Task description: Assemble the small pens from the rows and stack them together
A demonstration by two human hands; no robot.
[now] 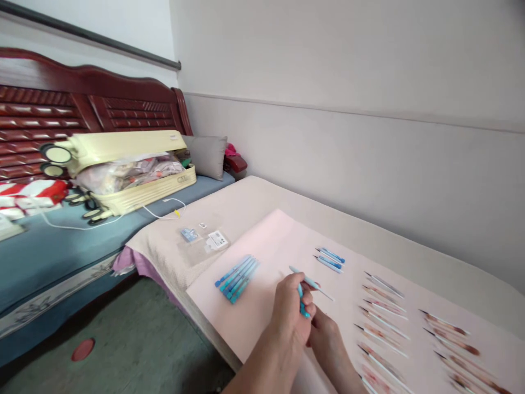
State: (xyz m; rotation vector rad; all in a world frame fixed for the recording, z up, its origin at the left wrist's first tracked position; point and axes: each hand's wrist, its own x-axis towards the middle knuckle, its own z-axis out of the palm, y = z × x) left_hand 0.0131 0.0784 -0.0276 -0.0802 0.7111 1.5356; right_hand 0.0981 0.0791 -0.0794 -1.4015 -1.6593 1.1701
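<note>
My left hand (292,303) is closed around a light blue pen (304,277), with a thin white tip pointing right and down. A brighter blue piece (303,306) also shows between its fingers. Against its lower right side, my right hand (328,335) is curled closed, its fingertips mostly hidden. Whatever it grips cannot be made out. Both hands are over a pale pink sheet (274,235). Left of them lies a row of several blue and teal pens (237,278). Beyond them are blue pens with dark tips (329,260).
Rows of slim pens (381,328) and brown-toned ones (455,350) lie at right. Small clear packets (213,241) rest on the cream cloth (168,243). A half-open yellow suitcase (143,194), a white cable (164,218) and a grey pillow (207,156) are on the bed at left.
</note>
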